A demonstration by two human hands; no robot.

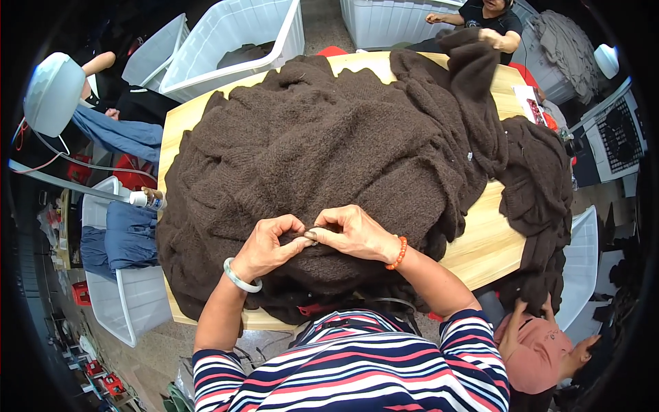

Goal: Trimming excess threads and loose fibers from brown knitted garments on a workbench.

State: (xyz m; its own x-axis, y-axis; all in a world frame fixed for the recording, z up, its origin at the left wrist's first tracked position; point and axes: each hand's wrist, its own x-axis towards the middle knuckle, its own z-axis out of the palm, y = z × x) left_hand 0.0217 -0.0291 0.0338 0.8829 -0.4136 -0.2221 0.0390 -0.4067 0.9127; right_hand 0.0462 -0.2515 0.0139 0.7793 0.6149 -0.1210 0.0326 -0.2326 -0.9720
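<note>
A large heap of dark brown knitted fabric (329, 151) covers most of the wooden table (480, 254) before me. Over its near edge, my left hand (271, 246) and my right hand (353, 235) meet at the fingertips. Both are closed in a pinch, thumbs against fingers. A tiny dark bit shows between the tips, too small to name; whether it belongs to the knit I cannot tell. On my left wrist is a pale bangle (241, 276), on my right an orange bead bracelet (397, 253).
Across the table, a person (493, 31) grips raised brown fabric. Another person in pink (532, 350) handles cloth hanging off the right side. White bins (127, 312) surround the table, some holding cloth. A small bottle (147, 199) and lamp (51, 95) are at left.
</note>
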